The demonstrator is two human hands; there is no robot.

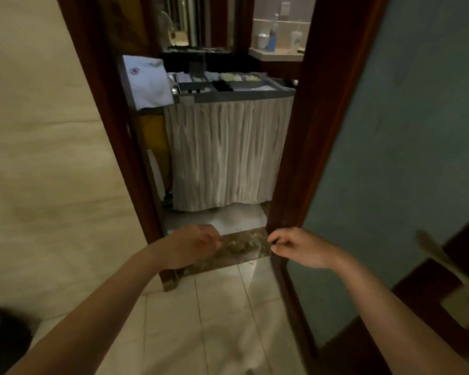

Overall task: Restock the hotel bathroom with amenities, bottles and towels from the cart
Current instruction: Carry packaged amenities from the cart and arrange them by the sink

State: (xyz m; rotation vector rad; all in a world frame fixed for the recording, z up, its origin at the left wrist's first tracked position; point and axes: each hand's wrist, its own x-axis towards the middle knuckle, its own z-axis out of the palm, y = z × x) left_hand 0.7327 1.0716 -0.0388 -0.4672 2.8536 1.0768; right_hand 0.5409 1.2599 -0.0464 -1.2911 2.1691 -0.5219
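My two forearms are reaching out low in front of me. The left hand (192, 244) and the right hand (295, 246) are both hanging with fingers loosely curled and holding nothing. They are sitting level with each other, a gap between them.

The cart (236, 96) is standing straight ahead of both hands, on the far side of the doorway and well apart from them. Its long axis is running across my line of reach, so I am facing its broad curtained side (228, 158). The amenities (238, 78) are lying in the tray compartments on top of the cart. A folded white cloth (146, 82) with a printed mark is resting on the cart's left end; I cannot tell whether it is a towel or a bag. Something pale is showing below the curtain hem, too blurred to name.

I am judging neither hand clearly nearer. The left is lining up with the cloth end, the right with the tray end, and both are needing to travel forward and up.

Between the hands and the cart, a speckled stone threshold (238, 249) is crossing the floor. Dark wooden door frames (303, 131) are flanking the cart. To the cart's right, an open door (404, 131) is carrying a lever handle (439, 255). Behind the cart, a counter (276, 54) is holding a few bottles.
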